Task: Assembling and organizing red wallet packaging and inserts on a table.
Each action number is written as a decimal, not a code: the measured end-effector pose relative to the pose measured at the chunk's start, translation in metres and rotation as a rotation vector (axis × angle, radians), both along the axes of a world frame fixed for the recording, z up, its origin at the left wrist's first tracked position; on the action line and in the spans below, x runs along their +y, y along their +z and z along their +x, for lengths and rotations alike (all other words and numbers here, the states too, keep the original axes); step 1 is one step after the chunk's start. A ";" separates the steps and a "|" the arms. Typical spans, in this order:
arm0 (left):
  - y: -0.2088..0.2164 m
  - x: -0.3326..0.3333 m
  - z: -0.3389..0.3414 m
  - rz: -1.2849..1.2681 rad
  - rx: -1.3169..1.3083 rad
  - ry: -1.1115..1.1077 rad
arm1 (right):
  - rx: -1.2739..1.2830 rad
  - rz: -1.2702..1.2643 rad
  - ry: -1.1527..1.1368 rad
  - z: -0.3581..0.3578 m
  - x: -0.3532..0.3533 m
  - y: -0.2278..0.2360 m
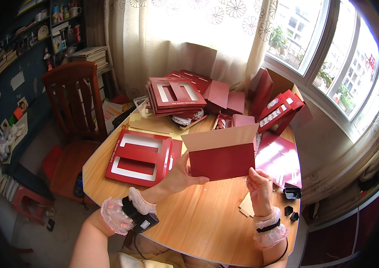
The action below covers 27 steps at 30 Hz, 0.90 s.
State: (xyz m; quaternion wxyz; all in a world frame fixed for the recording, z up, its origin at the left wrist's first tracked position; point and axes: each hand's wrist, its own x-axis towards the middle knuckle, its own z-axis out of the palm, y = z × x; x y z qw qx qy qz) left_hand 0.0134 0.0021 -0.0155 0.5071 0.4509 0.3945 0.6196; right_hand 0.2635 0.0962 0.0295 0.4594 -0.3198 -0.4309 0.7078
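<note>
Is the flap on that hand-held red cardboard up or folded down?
Up: the flap rises above the red cardboard panel, with its tan face showing.

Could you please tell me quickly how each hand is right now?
Left hand: holding the red carton at its lower left.
Right hand: closed, pinching its lower right corner.

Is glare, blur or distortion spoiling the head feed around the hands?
Head view: strong backlight whitens the curtain; sun glare washes out the red sheet right of the red cardboard box; the window frame bows near the dark rim; the left hand, right hand and box look reasonably sharp, without obvious motion blur.
</note>
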 end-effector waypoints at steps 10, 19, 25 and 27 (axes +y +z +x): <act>0.008 -0.003 -0.014 -0.023 -0.267 0.006 | -0.046 -0.062 0.144 0.011 0.015 0.000; -0.008 0.001 -0.017 -0.030 -0.258 -0.084 | -0.125 0.244 0.158 0.006 0.015 0.011; 0.005 0.002 -0.014 -0.025 -0.216 -0.094 | 0.067 0.291 0.367 0.016 0.027 0.012; 0.006 0.001 -0.008 -0.023 -0.141 -0.012 | 0.055 0.240 0.413 0.019 0.030 0.011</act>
